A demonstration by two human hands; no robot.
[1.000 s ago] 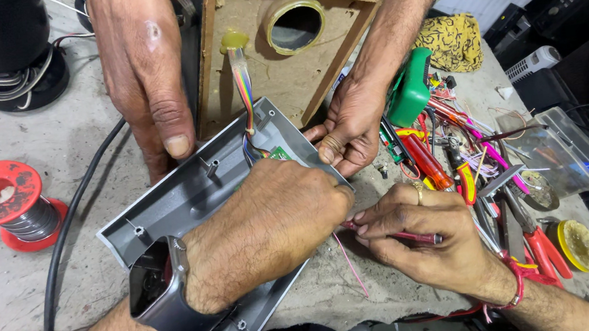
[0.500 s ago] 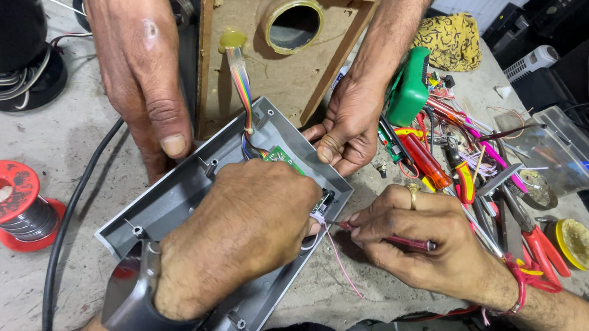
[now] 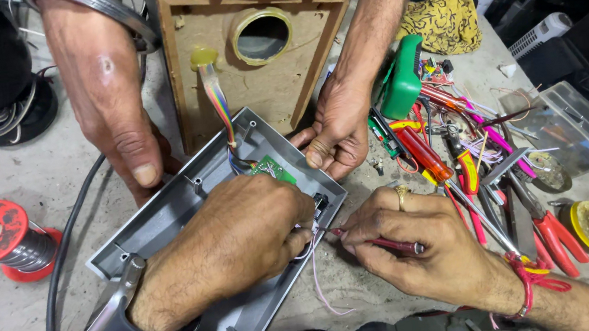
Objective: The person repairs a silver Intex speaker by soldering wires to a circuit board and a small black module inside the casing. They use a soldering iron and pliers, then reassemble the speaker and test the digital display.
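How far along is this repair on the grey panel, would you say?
Mid-job, I'd guess. Done: the grey panel lies off the wooden speaker box, joined to it only by a ribbon cable. In hand: the left hand rests on the panel by the green circuit board, while the right hand points a red-handled tool at thin wires there. Left: the panel is not yet refitted.

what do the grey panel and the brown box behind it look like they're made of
Grey panel: looks like moulded plastic with a satin silver-grey finish; it has raised rims and moulded screw posts. Brown box: probably fibreboard or pressed wood, matt and unpainted inside, with a raw cut edge and a round hole. The left hand rests on the panel.
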